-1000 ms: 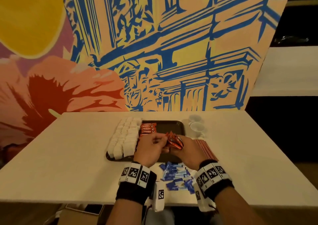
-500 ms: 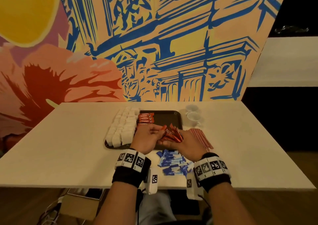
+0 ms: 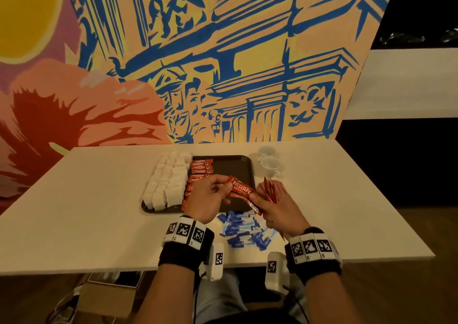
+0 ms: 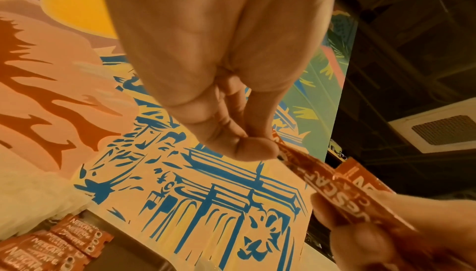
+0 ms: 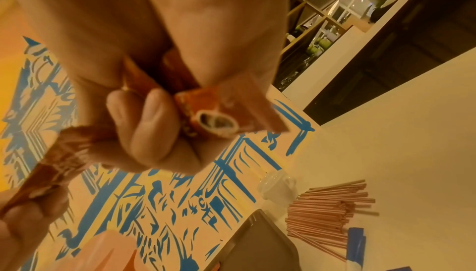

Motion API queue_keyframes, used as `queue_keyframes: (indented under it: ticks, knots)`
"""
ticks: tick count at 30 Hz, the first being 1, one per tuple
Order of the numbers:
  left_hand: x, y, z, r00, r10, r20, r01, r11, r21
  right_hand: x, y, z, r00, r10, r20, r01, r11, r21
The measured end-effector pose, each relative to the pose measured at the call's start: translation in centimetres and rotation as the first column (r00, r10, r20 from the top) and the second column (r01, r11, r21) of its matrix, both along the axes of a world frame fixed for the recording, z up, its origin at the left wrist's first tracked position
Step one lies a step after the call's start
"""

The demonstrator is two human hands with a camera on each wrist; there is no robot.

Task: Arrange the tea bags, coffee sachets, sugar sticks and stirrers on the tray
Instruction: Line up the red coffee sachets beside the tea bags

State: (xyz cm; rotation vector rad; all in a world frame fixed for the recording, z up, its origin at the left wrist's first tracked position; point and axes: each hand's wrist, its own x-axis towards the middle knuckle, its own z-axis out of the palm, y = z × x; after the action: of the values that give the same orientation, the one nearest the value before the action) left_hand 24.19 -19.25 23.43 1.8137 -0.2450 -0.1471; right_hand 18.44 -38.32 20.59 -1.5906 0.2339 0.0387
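A dark tray [image 3: 235, 165] lies mid-table, with white tea bags [image 3: 166, 182] in rows along its left side and red coffee sachets [image 3: 201, 167] in a column beside them. Above the tray's near right part, my left hand [image 3: 210, 199] pinches the far end of one red coffee sachet [image 3: 241, 190]. My right hand [image 3: 275, 211] grips a bundle of red sachets [image 5: 219, 110] at its near end. Blue sugar sticks [image 3: 241, 232] are heaped on the table before the tray. Pink stirrers [image 5: 327, 210] lie right of the tray.
Two white cups [image 3: 269, 162] stand right of the tray's far corner. A painted wall rises behind the white table [image 3: 86, 212]. A cardboard box [image 3: 109, 296] sits on the floor under the table's near edge.
My left hand has drawn one sachet out of the bundle toward the left, so its label now shows. The head view has tilted down a little.
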Motion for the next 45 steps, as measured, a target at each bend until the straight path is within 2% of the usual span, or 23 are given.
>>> queue_keyframes:
  ticks: [5,11,14,20,22,27,32,35,38,41,43,45]
  knots:
    - [-0.1,0.0,-0.4,0.996,-0.061,-0.067,0.052,0.991,-0.12,0.0,0.4,0.4,0.989,-0.132,0.066,0.131,0.991,0.018]
    - [-0.2,-0.1,-0.9,0.958,-0.158,-0.24,0.086,0.954,-0.287,0.2,1.2,0.4,0.971,-0.171,0.167,0.177,0.984,-0.024]
    - [-0.1,-0.3,-1.2,0.958,-0.145,-0.248,0.072,0.957,-0.281,0.3,1.7,0.6,0.971,-0.127,0.2,0.144,0.987,-0.071]
    - [0.2,-0.3,-1.6,0.974,-0.116,-0.193,0.075,0.976,-0.205,0.6,1.7,0.5,0.971,-0.131,0.2,0.146,0.987,-0.061]
    - [0.1,-0.4,-1.9,0.974,-0.112,-0.195,0.066,0.971,-0.228,0.6,1.7,0.2,0.968,-0.151,0.199,0.166,0.984,-0.058]
    - [-0.2,-0.2,-2.0,0.939,-0.226,-0.258,0.141,0.94,-0.311,0.5,1.3,-0.3,0.966,-0.174,0.193,0.19,0.979,-0.069]
    - [-0.6,-0.9,-2.5,0.955,-0.16,-0.25,0.059,0.927,-0.371,0.6,1.4,-0.2,0.967,-0.159,0.198,0.171,0.984,-0.05]
    - [-0.4,-1.0,-2.6,0.968,-0.124,-0.218,0.039,0.933,-0.357,0.8,1.4,-0.1,0.968,-0.168,0.188,0.181,0.982,-0.055]
    - [0.2,-0.6,-2.5,0.986,-0.013,-0.168,-0.041,0.95,-0.31,1.2,0.8,-0.8,0.952,-0.276,0.132,0.289,0.952,-0.096]
    - [0.5,-0.1,-2.4,0.993,0.109,-0.041,-0.116,0.947,-0.3,1.2,0.0,-1.4,0.935,-0.351,0.041,0.353,0.924,-0.145]
    - [0.3,-0.3,-2.2,0.988,0.145,0.05,-0.12,0.935,-0.333,0.9,-0.1,-1.4,0.94,-0.34,-0.004,0.338,0.936,-0.096]
    - [0.1,-0.8,-2.4,0.967,0.154,0.202,-0.09,0.952,-0.293,0.8,0.3,-1.2,0.952,-0.304,-0.028,0.304,0.953,-0.003]
